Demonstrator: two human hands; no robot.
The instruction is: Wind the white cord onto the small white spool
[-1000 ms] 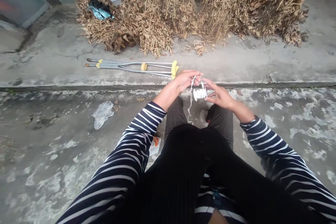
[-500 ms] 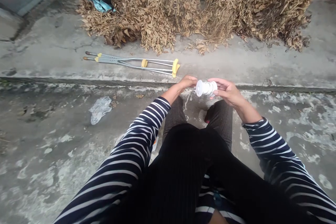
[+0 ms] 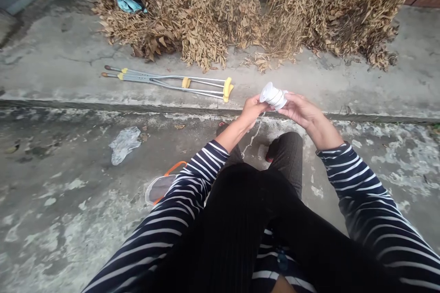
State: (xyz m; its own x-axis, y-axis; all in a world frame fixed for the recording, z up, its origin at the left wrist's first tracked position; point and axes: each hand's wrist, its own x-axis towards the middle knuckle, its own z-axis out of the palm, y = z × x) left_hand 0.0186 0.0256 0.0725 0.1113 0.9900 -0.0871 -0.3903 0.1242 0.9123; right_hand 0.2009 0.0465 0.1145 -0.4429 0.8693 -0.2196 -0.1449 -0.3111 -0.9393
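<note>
I am sitting on rough, stained concrete ground [image 3: 62,201], looking down past my dark trousers and striped sleeves. At about 12 o'clock from my knees, my right hand [image 3: 302,112] is grasping a small white spool [image 3: 273,95], tilted so that 1 round flange is facing up and to the left; pale cord is wrapped around its core. My left hand [image 3: 252,111] is sitting just beside it at the spool's 8 o'clock, fingers pinching closed on the thin white cord [image 3: 252,137] that is hanging down in a loose, wavy line between my legs. Nothing is standing between my hands and the spool.

At 10 o'clock from the hands, 2 metal crutches [image 3: 165,81] are lying flat on the raised concrete strip, their slim grey tubes carrying yellow padded grips. Beyond them, at 12 o'clock, bundles of dry brown leafy stalks [image 3: 240,13] are leaning together, brittle and ragged, with a blue cloth [image 3: 125,2] resting on the leftmost heap. At 9 o'clock from my knees a crumpled clear plastic bag [image 3: 123,144] is lying on the ground, and nearer me, just beside my left sleeve, a clear plastic container with an orange rim [image 3: 160,187] is peeking out.
</note>
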